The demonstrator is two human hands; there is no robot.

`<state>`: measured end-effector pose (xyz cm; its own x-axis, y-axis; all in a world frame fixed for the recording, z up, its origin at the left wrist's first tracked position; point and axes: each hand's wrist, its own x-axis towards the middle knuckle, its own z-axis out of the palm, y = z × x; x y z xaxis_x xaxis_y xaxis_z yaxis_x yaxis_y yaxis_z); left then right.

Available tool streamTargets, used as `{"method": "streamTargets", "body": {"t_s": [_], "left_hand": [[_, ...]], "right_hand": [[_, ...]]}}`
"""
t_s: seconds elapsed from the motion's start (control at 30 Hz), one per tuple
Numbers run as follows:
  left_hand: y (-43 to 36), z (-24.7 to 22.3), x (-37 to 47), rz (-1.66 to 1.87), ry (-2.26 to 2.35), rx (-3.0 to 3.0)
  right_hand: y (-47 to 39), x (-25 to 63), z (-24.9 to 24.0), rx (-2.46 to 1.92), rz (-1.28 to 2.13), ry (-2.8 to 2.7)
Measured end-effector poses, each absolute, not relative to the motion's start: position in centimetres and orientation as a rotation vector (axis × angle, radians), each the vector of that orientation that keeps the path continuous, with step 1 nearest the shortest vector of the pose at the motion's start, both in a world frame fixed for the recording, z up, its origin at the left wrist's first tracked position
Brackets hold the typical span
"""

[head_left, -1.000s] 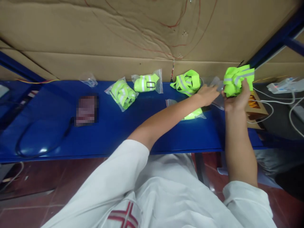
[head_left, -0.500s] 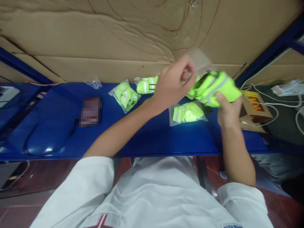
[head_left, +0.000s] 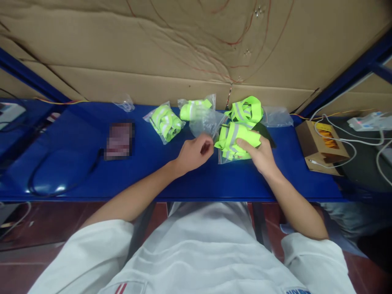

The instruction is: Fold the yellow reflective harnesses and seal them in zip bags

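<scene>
bagged bundles, and one bare in the hand

well left of the cardboard box point(head_left: 306, 141), one neon bundle point(head_left: 165, 121) and another point(head_left: 185, 112) are bagged. nearer the box, the left hand point(head_left: 193, 156) pinches a clear bag point(head_left: 202, 122); the right hand point(head_left: 263, 154) grips a folded bundle point(head_left: 239, 134), grey-striped, unbagged. loose straps point(head_left: 254, 107) lie also left of the box.

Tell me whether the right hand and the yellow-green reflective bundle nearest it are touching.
Touching. The head view shows the right hand gripping the yellow-green bundle, its thumb lying over the fabric.
</scene>
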<state>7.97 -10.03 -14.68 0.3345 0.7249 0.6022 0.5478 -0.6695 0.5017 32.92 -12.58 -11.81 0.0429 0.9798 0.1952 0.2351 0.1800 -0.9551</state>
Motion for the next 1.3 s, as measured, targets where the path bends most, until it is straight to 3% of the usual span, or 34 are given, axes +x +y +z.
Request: {"method": "streamTargets", "body": {"t_s": [0.1, 0.3, 0.4, 0.6, 1.07, 1.3], "left_hand": [[-10.5, -15.6, 8.0, 1.21, 1.179, 2.421], [-10.7, -15.5, 8.5, 1.101, 1.166, 2.398], [-10.9, -14.9, 8.4, 1.017, 1.045, 2.37], [-11.7, -14.7, 8.8, 1.118, 0.841, 1.973], [-11.7, -14.4, 9.0, 1.3, 0.978, 1.705], [-10.3, -12.1, 6.5, 1.066, 0.82, 2.412]], "right_hand": [[-12.5, 32.8, -12.2, -1.394, 0.709, -1.471], [-12.3, 35.0, -12.1, -1.087, 1.196, -1.303], [-12.7, 35.4, -11.1, -0.883, 1.238, -1.588], [-13.2, 33.7, -10.6, -0.791, 1.006, -2.234], [-13.4, 33.7, -11.5, -0.807, 0.919, -2.298], [-13.1, 34.3, -10.6, -1.013, 1.12, -2.115]]}}
